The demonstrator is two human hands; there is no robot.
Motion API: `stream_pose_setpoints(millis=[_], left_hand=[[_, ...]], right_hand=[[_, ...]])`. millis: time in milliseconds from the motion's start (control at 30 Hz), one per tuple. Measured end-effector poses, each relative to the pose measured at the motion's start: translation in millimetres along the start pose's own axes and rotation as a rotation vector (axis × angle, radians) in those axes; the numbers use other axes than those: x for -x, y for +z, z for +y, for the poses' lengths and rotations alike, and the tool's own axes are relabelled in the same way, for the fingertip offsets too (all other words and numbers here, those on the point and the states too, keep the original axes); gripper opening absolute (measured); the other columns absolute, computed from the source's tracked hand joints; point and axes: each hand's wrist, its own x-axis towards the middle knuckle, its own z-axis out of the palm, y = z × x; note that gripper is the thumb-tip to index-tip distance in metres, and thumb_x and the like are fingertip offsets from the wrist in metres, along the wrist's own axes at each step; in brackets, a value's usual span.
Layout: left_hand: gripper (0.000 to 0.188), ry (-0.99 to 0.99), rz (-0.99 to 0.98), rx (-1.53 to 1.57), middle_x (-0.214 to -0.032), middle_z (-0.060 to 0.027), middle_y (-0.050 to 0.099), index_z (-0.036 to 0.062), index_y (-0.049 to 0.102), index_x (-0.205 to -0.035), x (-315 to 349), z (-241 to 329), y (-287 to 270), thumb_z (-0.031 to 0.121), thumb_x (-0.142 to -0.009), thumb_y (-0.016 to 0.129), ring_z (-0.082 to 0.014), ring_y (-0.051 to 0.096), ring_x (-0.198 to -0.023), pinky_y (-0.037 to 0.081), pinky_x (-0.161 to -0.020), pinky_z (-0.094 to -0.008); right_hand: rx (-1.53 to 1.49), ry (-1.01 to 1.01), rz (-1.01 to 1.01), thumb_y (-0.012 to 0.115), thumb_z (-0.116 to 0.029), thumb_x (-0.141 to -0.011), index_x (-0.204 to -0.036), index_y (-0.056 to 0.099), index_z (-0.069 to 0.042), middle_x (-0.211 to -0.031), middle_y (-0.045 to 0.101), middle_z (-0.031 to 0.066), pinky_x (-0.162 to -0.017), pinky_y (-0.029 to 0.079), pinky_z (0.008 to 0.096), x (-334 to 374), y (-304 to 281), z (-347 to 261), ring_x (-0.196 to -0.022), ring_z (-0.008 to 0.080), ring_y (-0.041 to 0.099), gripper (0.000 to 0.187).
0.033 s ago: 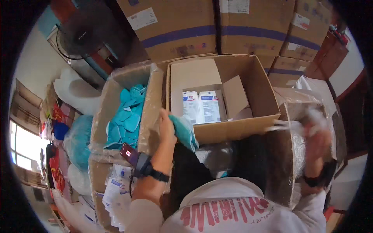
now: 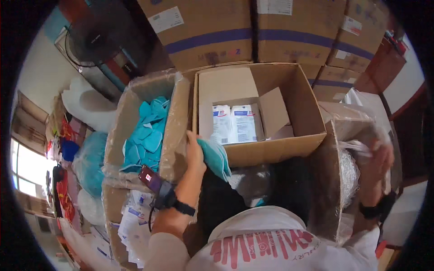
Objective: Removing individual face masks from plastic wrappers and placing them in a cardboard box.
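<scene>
My left hand (image 2: pixel 195 151) is closed round a teal face mask (image 2: pixel 214 158), or a small stack of them, beside the left wall of the open middle carton. The mask hangs down over my lap. At the right, my right hand (image 2: pixel 382 158) is smeared by motion above a plastic-lined box (image 2: pixel 334 180). A pale, blurred strip (image 2: pixel 356 147) shows beside its fingers; I cannot tell whether they grip it. Inside the middle carton (image 2: pixel 266 153), an inner box holds white printed packets (image 2: pixel 244 124) in two rows.
Left of the carton, a plastic-lined box (image 2: pixel 178 122) holds a heap of loose teal masks (image 2: pixel 147 131). A lower box at the near left contains flat white packages (image 2: pixel 135 226). Tall cartons (image 2: pixel 208 40) stand stacked at the back. A fan (image 2: pixel 97 40) is at the far left.
My right hand has moved slightly right and away from me, and the pale strip has shifted right with it. My left hand and the mask have hardly moved.
</scene>
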Motion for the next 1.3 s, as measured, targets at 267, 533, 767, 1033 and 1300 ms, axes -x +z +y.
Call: stream_pose_setpoints(millis=[267, 533, 767, 1033, 1300], left_hand=[[0.066, -0.360, 0.022, 0.060, -0.094, -0.0086, 0.056, 0.0059, 0.052, -0.100, -12, -1, -16, 0.066, -0.079, 0.037, -0.0222, 0.054, -0.089, 0.042, -0.084, -0.0368], [0.062, 0.301, 0.834, -0.161, -0.112, -0.0227, 0.052, -0.0046, 0.047, -0.113, -210, 139, -116, 0.051, -0.087, 0.036, -0.0377, 0.055, -0.092, 0.045, -0.078, -0.0435], [0.026, 0.607, -0.231, -0.413, -0.094, -0.0074, 0.056, 0.0012, 0.056, -0.093, -144, 54, -15, 0.025, -0.089, 0.045, -0.0190, 0.051, -0.084, 0.041, -0.078, -0.0313], [0.032, 0.413, -0.707, -0.700, -0.132, -0.0172, 0.034, 0.0035, 0.048, -0.118, -23, -41, 35, 0.017, -0.090, 0.043, -0.0292, 0.038, -0.119, 0.028, -0.100, -0.0342], [0.034, 0.698, -0.230, -0.749, -0.130, -0.0197, 0.037, 0.0026, 0.048, -0.118, -45, -17, 1, 0.016, -0.087, 0.047, -0.0301, 0.037, -0.120, 0.029, -0.099, -0.0341]], right_hand=[[-0.026, 0.417, -0.987, 0.051, -0.025, -0.081, -0.088, 0.062, 0.000, -0.077, 0.059, 0.0204, -0.066, 0.045, 0.0355, 71, 74, 231, -0.074, 0.0324, 0.057, 0.028], [-0.371, 0.233, -0.787, 0.053, -0.024, -0.080, -0.091, 0.060, 0.002, -0.090, 0.061, 0.0184, -0.073, 0.044, 0.0346, 47, 89, 132, -0.085, 0.0307, 0.058, 0.029], [-0.903, 0.218, -0.729, 0.052, -0.021, -0.086, -0.099, 0.056, 0.003, -0.093, 0.060, 0.0168, -0.077, 0.044, 0.0329, -47, 93, -7, -0.087, 0.0256, 0.058, 0.027], [-1.257, -0.103, -0.688, 0.049, -0.023, -0.085, -0.100, 0.056, 0.006, -0.096, 0.060, 0.0205, -0.077, 0.045, 0.0354, -79, 229, -211, -0.091, 0.0296, 0.058, 0.033], [-1.257, 0.208, -0.781, 0.054, -0.026, -0.081, -0.091, 0.056, 0.005, -0.088, 0.060, 0.0225, -0.073, 0.045, 0.0378, -77, 254, -260, -0.083, 0.0336, 0.058, 0.033]])
